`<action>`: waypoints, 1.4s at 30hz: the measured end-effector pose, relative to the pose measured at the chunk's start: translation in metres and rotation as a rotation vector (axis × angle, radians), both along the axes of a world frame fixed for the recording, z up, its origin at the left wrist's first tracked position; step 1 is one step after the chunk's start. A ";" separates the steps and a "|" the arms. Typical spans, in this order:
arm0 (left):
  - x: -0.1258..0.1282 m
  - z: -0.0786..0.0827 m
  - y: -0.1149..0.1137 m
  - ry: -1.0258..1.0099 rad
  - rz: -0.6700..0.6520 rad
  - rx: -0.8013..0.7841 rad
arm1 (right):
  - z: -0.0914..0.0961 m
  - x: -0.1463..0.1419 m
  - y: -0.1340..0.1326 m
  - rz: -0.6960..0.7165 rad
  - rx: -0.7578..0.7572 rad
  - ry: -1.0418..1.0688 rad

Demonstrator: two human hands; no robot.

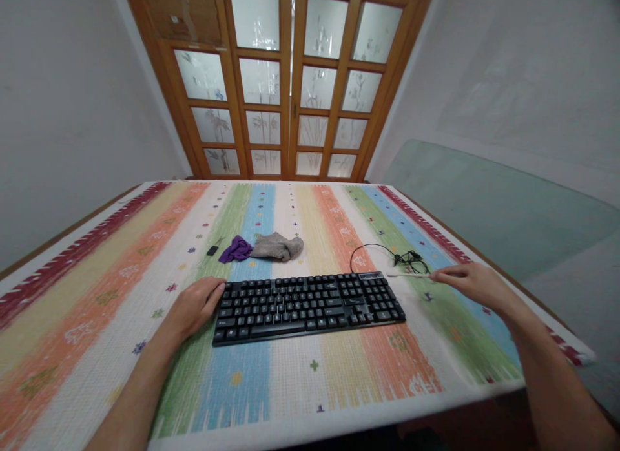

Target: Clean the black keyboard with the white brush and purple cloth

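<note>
The keyboard lies flat on the counter, the left grip pinching its far left corner, seemingly to steady it, while the right grip pinches a slim white stick by one end, presumably leaving the tip free; a grey cloth sits beyond

"Was the keyboard plastic?"
"It looked so, smooth and faintly glossy."
"And the far doors?"
"They were smooth wood with frosted glass panes."
"The grey cloth?"
"That looked rough, matt and knitted."
</note>
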State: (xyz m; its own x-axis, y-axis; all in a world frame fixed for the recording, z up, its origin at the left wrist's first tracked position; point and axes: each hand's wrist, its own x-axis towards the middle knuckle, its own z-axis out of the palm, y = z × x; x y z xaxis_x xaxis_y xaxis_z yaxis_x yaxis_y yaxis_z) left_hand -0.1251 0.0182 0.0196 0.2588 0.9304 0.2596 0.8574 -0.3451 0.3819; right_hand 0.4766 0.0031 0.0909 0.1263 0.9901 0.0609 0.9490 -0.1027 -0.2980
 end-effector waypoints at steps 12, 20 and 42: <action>0.001 0.002 -0.001 -0.004 -0.001 0.006 | 0.011 -0.158 0.003 0.454 -0.130 0.300; 0.002 0.005 -0.003 0.011 -0.001 -0.001 | -0.006 -0.267 0.009 0.624 -0.125 0.300; -0.004 0.009 -0.004 0.061 0.070 0.035 | -0.032 -0.359 0.010 0.676 -0.119 0.010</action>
State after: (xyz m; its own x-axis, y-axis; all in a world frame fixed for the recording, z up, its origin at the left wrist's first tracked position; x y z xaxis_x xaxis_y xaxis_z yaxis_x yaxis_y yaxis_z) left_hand -0.1288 0.0137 0.0289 0.2095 0.9373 0.2784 0.9012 -0.2956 0.3169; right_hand 0.1176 0.0134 0.0585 -0.5215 0.8517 -0.0514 0.8137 0.4783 -0.3304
